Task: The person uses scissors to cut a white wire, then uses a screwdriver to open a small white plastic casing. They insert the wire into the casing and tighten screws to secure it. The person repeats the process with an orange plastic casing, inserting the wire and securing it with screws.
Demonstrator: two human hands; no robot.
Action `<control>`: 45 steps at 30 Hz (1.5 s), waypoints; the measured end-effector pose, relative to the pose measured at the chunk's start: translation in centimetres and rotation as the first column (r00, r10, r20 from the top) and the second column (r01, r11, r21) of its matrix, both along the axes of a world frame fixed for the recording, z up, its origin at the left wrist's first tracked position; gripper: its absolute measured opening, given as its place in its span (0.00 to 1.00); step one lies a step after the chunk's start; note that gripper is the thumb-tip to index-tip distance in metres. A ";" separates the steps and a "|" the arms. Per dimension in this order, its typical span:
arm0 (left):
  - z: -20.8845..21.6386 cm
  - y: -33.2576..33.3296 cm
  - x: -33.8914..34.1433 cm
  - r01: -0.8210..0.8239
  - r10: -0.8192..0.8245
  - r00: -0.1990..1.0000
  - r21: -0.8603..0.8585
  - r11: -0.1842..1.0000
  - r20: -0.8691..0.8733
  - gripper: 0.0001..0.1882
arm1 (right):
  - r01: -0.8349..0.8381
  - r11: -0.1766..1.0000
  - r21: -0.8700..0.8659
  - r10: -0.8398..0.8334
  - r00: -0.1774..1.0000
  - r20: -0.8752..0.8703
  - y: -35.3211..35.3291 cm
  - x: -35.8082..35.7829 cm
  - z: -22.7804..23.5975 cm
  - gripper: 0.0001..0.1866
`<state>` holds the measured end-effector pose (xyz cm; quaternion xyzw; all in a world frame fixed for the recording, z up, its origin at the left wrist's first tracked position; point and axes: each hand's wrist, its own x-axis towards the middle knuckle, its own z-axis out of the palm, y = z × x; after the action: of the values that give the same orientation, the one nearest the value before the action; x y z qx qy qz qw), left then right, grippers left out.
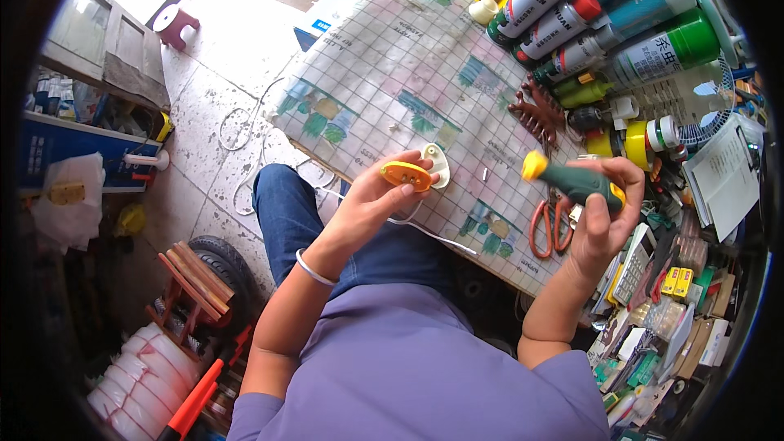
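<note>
My left hand (377,194) pinches an orange oval casing piece (407,175) with small parts inside, above the table's near edge. Just behind its fingers lies a cream oval shell half (438,165) with a hole at its top. A white cable (441,238) runs under this hand and ends on the table. On the right, my right hand (603,206) is closed round a screwdriver (576,182) with a dark green and yellow handle. Its yellow end points left; the blade does not show. Red-handled scissors (549,229) lie beneath that hand.
The gridded cloth on the table (359,82) bears a small white piece (484,173). Spray cans (539,4) crowd the far right; a notebook (727,171) and small packages (678,282) line the right side. A red stool (173,27) stands on the floor at left.
</note>
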<state>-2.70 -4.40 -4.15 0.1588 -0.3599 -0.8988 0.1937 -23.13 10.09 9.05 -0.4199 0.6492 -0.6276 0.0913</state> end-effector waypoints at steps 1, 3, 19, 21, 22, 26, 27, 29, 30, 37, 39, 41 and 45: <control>0.1 0.0 0.1 0.011 -0.012 1.000 0.031 0.999 0.016 0.28 | -0.049 0.998 0.037 0.051 0.997 -0.052 0.1 0.0 0.3 0.21; 0.1 0.2 -0.1 -0.016 0.016 1.000 0.041 0.999 -0.019 0.27 | -0.079 0.987 0.138 0.084 0.996 -0.034 0.6 0.5 0.5 0.18; 0.5 0.5 -0.4 -0.055 0.056 0.998 -0.029 0.998 0.030 0.20 | 0.020 1.000 -0.019 -0.018 0.997 0.076 -0.1 0.0 0.3 0.18; 0.2 0.4 -0.5 -0.045 0.047 0.999 -0.062 0.997 0.026 0.19 | 0.008 1.000 -0.022 -0.009 1.000 -0.019 -0.8 -0.5 0.0 0.19; 0.1 0.4 -0.5 -0.037 0.039 0.999 -0.070 0.997 0.033 0.19 | -0.006 1.000 0.016 0.006 1.000 -0.025 -1.0 -0.4 0.2 0.19; 0.3 0.5 -0.5 -0.040 0.044 0.998 -0.092 0.995 0.043 0.19 | -0.081 0.993 0.091 0.084 0.996 -0.031 -2.1 -0.2 1.1 0.18; 0.3 0.5 -0.6 -0.042 0.046 0.998 -0.097 0.994 0.040 0.19 | -0.098 0.990 0.104 0.102 0.994 -0.029 -2.3 -0.2 1.3 0.18; 0.5 0.5 -0.5 -0.026 0.032 0.998 -0.115 0.993 0.054 0.19 | -0.097 0.990 0.103 0.100 0.995 -0.031 -2.6 -0.4 1.6 0.17; 0.6 0.5 -0.5 -0.020 0.028 0.998 -0.126 0.992 0.061 0.19 | -0.085 0.991 0.103 0.089 0.995 -0.037 -2.8 -0.3 1.8 0.17; 0.7 0.5 -0.6 -0.020 0.026 0.998 -0.110 0.994 0.056 0.18 | -0.106 0.980 0.167 0.117 0.992 -0.057 -3.4 -0.5 2.5 0.16; 0.7 0.4 -0.7 -0.009 0.014 0.999 -0.117 0.993 0.043 0.18 | -0.115 0.975 0.189 0.130 0.989 -0.068 -3.6 -0.5 2.9 0.16; 0.7 0.4 -0.7 -0.014 0.019 0.999 -0.117 0.993 0.038 0.18 | -0.115 0.976 0.187 0.131 0.988 -0.078 -3.8 -0.5 3.0 0.15; 0.6 0.4 -0.8 -0.012 0.015 1.000 -0.112 0.994 0.027 0.18 | -0.123 0.972 0.200 0.147 0.983 -0.108 -4.2 -0.4 3.5 0.15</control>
<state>-3.48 -4.01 -3.51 0.1628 -0.4112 -0.8736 0.2032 -23.52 5.87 12.59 -0.4899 0.6809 -0.5275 0.1343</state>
